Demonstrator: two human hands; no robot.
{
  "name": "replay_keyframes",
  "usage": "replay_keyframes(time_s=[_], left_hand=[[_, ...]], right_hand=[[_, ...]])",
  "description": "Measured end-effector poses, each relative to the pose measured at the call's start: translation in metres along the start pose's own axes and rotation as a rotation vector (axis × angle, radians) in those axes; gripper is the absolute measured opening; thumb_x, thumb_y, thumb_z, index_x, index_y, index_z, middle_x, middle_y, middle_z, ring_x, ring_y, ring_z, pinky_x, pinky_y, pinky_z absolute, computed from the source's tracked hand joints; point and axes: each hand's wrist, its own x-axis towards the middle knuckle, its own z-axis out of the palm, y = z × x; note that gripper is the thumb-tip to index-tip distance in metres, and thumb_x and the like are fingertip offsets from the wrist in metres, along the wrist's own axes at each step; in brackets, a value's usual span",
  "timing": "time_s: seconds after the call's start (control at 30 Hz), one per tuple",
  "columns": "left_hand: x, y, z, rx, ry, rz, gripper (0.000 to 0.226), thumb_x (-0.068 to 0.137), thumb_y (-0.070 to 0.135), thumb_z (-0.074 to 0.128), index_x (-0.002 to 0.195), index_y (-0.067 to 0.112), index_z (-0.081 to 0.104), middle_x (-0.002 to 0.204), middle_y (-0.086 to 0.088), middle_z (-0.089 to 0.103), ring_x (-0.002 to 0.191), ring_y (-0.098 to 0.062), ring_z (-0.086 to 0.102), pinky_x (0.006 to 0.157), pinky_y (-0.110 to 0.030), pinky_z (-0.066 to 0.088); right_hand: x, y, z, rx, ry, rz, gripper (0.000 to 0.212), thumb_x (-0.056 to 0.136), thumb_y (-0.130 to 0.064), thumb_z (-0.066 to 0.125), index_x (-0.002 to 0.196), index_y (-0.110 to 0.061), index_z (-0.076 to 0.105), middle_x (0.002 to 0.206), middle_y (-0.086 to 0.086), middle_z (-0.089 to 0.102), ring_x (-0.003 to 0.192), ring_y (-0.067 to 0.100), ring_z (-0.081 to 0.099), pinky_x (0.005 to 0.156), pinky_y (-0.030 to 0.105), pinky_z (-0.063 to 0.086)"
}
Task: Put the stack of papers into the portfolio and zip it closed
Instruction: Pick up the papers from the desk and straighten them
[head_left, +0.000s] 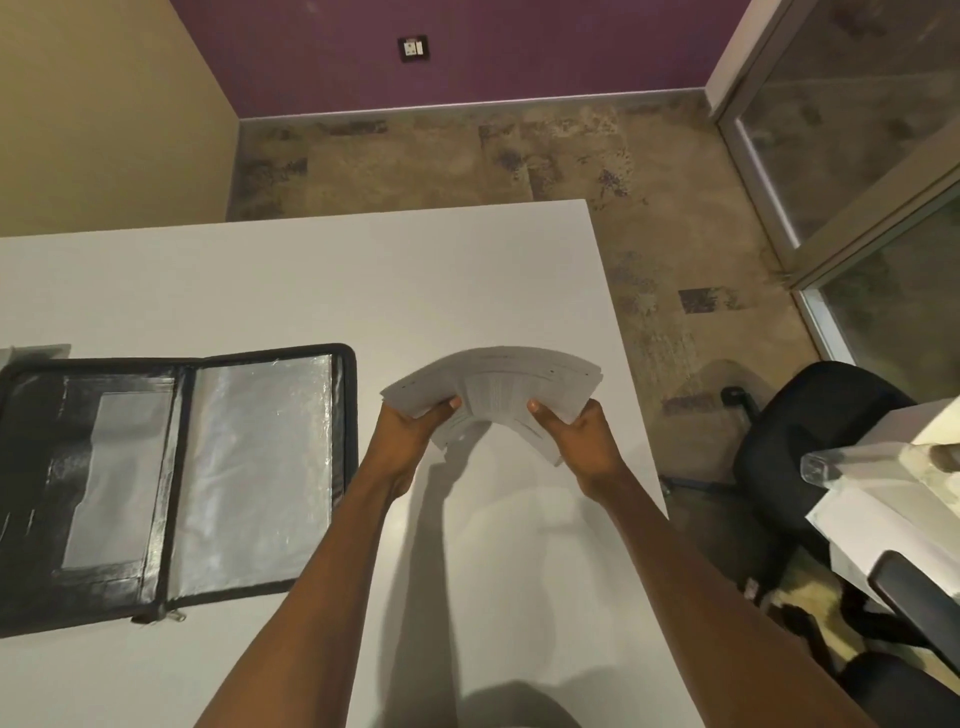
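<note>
The stack of papers (493, 395) is held up over the table (311, 291) by the left hand (410, 431) and right hand (582, 436). The portfolio (171, 478) lies open; nothing is put in or zipped yet.

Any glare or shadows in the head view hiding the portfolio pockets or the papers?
Head view: sheen on the portfolio plastic sleeves washes out what is under them; soft arm shadows fall on the table beneath the paper stack, held by left hand and right hand; its print is unreadable.
</note>
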Motion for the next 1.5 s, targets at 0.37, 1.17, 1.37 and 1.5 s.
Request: replay_keyframes(time_s=[0.37,1.17,1.37,1.5], left_hand=[[0.021,-0.003,0.008,0.258,-0.052,-0.018,0.037,0.091,0.03,0.082,0.127,0.027,0.073,0.124,0.003,0.077,0.119,-0.017,0.072,0.104,-0.049,0.057],[0.031,-0.037,0.0,0.251,0.015,-0.07,0.037,0.092,0.035,0.081,0.127,0.036,0.069,0.121,0.001,0.077,0.115,-0.02,0.073,0.101,-0.057,0.058],[0.034,-0.042,0.0,0.272,0.001,-0.085,0.037,0.092,0.038,0.08,0.127,0.038,0.069,0.121,0.004,0.077,0.114,-0.017,0.073,0.1,-0.052,0.06],[0.037,-0.037,-0.006,0.297,-0.007,-0.15,0.034,0.091,0.036,0.081,0.123,0.028,0.073,0.117,0.002,0.08,0.108,-0.019,0.076,0.099,-0.052,0.061]], right_hand=[[0.011,0.003,0.003,0.062,0.056,0.038,0.038,0.088,-0.014,0.083,0.121,-0.027,0.07,0.118,0.001,0.076,0.113,0.017,0.071,0.099,0.042,0.059],[0.037,0.018,0.001,-0.01,0.069,0.132,0.041,0.083,-0.018,0.087,0.118,-0.025,0.067,0.117,0.002,0.076,0.111,0.02,0.072,0.098,0.038,0.059],[0.039,0.02,0.0,-0.025,0.05,0.139,0.039,0.082,-0.02,0.088,0.114,-0.03,0.068,0.108,-0.008,0.079,0.104,0.011,0.074,0.081,0.019,0.06],[0.044,0.015,-0.004,-0.111,0.03,0.156,0.051,0.08,-0.027,0.089,0.125,-0.022,0.064,0.119,-0.001,0.076,0.109,0.016,0.072,0.096,0.034,0.059]])
